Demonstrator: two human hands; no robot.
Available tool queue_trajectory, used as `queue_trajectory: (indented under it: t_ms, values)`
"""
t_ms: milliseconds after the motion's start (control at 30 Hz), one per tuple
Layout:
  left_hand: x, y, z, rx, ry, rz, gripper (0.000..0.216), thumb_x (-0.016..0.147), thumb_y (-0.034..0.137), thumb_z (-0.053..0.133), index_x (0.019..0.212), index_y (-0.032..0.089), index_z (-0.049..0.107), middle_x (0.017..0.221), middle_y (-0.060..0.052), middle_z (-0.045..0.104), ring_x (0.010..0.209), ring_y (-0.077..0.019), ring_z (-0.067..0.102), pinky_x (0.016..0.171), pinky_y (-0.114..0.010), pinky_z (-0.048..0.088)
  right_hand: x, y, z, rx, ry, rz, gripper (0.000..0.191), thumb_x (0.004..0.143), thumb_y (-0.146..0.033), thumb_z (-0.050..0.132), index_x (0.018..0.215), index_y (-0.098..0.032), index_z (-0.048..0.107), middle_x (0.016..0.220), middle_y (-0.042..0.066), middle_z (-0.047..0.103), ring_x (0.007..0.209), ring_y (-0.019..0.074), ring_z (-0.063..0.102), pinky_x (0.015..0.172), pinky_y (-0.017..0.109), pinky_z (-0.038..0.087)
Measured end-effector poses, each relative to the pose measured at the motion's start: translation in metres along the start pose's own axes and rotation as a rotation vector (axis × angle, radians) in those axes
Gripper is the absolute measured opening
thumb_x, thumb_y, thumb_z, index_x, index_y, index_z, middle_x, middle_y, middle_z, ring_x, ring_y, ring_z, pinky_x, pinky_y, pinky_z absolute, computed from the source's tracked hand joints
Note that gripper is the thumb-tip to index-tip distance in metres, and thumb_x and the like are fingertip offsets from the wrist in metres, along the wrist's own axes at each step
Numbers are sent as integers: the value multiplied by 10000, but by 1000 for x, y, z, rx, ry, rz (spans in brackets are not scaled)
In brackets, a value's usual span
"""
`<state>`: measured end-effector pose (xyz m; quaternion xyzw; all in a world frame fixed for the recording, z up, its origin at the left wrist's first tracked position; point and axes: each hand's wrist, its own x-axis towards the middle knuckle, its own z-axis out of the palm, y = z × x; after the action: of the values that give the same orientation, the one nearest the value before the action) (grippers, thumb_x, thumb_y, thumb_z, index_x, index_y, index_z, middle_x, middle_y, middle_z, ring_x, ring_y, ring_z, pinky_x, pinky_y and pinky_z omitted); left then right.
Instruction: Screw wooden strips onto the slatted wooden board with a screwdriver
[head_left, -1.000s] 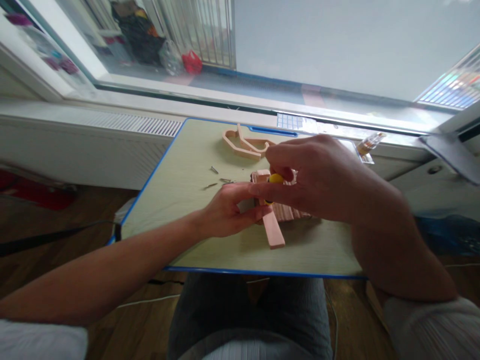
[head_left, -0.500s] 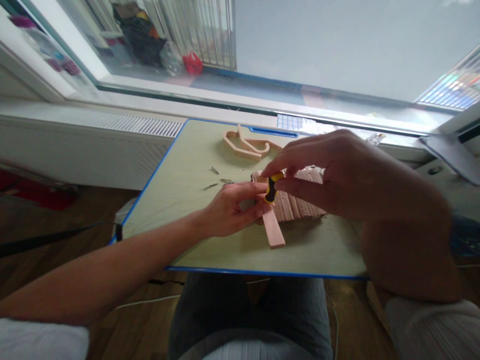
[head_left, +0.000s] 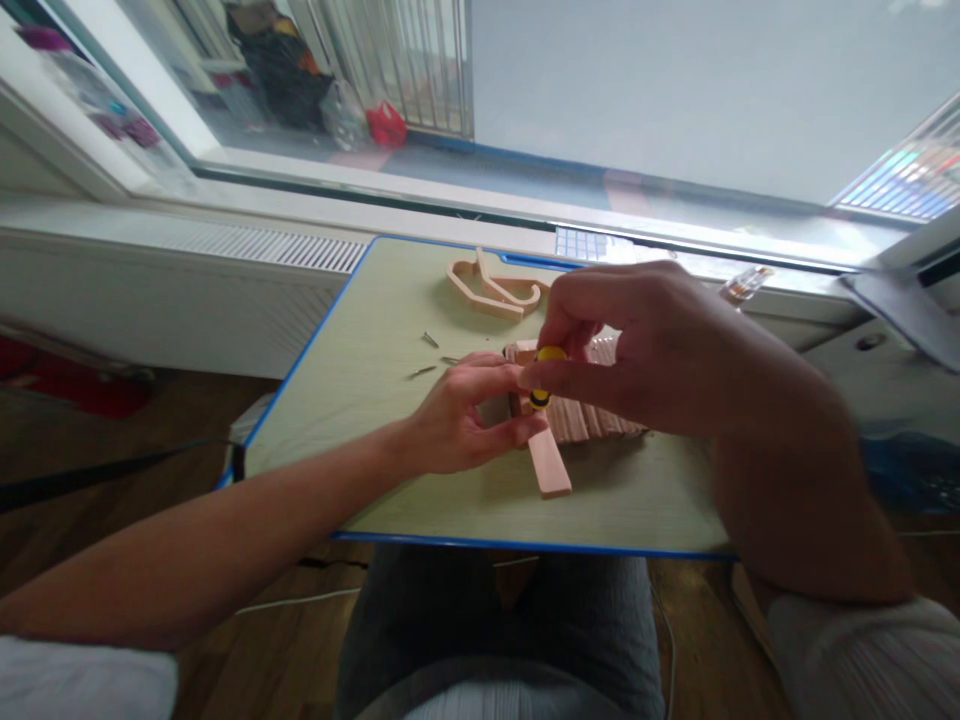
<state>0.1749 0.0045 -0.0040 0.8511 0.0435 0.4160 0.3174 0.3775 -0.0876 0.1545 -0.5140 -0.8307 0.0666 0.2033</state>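
Note:
My right hand [head_left: 611, 340] is closed around the short handle of a yellow and black screwdriver [head_left: 551, 354], which stands roughly upright with its tip hidden. Beneath it lies a flat wooden strip [head_left: 550, 468], crossing the end of a ribbed reddish-brown wooden piece [head_left: 585, 415]. My left hand [head_left: 469, 415] pinches the strip close to the screwdriver, thumb on the near side and fingers on the far side. Just left of these fingers are several loose screws [head_left: 429, 340] on the table. Behind the hands rests a curved pale wooden frame [head_left: 484, 290].
The small table [head_left: 360, 400] has a raised blue edge and a slot at its back. Beyond it stand a radiator [head_left: 270, 245] and a window sill with a clear plastic object [head_left: 745, 285]. My legs are under the table's near edge.
My right hand's fingers have curled and shifted round the screwdriver handle, covering more of it. The wrist has turned slightly and moved left. My left hand and the strip have hardly moved.

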Motion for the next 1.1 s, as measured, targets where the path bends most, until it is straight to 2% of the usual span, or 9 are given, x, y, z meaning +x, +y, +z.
queue_trajectory:
  t_ms: [200, 333, 467, 567, 667, 867, 1100]
  values:
    - [2, 3, -1, -20, -1, -24, 157, 1002, 339, 806, 1079, 203, 824, 977, -79, 832, 888, -212, 784, 810, -364, 585, 5, 1, 7, -27, 34, 38, 345, 981, -518, 776, 819, -220, 713, 762, 6, 680, 677, 153, 533, 650, 327, 351]
    - [5, 6, -1, -59, -6, -18, 137, 1029, 321, 775, 1049, 193, 819, 947, -75, 825, 851, -201, 774, 773, -349, 575, 3, 7, 6, 51, 24, 42, 338, 1008, -537, 751, 924, -212, 792, 851, 32, 749, 757, 178, 641, 706, 334, 447]
    - [8, 8, -4, -81, -49, -21, 113, 1044, 277, 749, 1027, 180, 804, 946, -74, 816, 856, -194, 755, 772, -345, 562, -3, 10, -5, 216, -46, -11, 259, 1055, -416, 704, 1171, -229, 840, 1076, 62, 829, 915, 211, 741, 809, 354, 549]
    - [7, 8, -5, -81, -65, -32, 129, 1049, 285, 736, 1031, 173, 799, 962, -83, 801, 879, -199, 739, 787, -350, 559, -4, 10, -10, 259, -146, -70, 251, 1052, -287, 681, 1232, -224, 844, 1116, 73, 840, 935, 219, 748, 835, 371, 569]
    - [6, 6, -5, -83, -64, -43, 141, 1052, 295, 727, 1026, 173, 793, 970, -87, 790, 885, -200, 726, 781, -349, 553, -4, 10, -9, 250, -133, -99, 241, 1045, -251, 682, 1217, -210, 846, 1097, 70, 844, 894, 201, 740, 776, 353, 555]
    - [4, 5, -4, -105, -77, -49, 182, 1072, 322, 683, 1027, 177, 784, 953, -89, 779, 921, -219, 732, 809, -365, 562, -2, 5, -3, 253, -92, -33, 129, 1023, -292, 725, 1036, -226, 835, 962, 34, 832, 807, 171, 719, 712, 319, 519]
    - [3, 3, -3, -104, -70, -44, 148, 1052, 311, 725, 1087, 183, 790, 1093, -111, 809, 1005, -225, 765, 847, -356, 578, -1, 9, 3, 138, -15, 22, 187, 967, -390, 781, 900, -219, 743, 807, -2, 739, 711, 152, 614, 655, 314, 419]
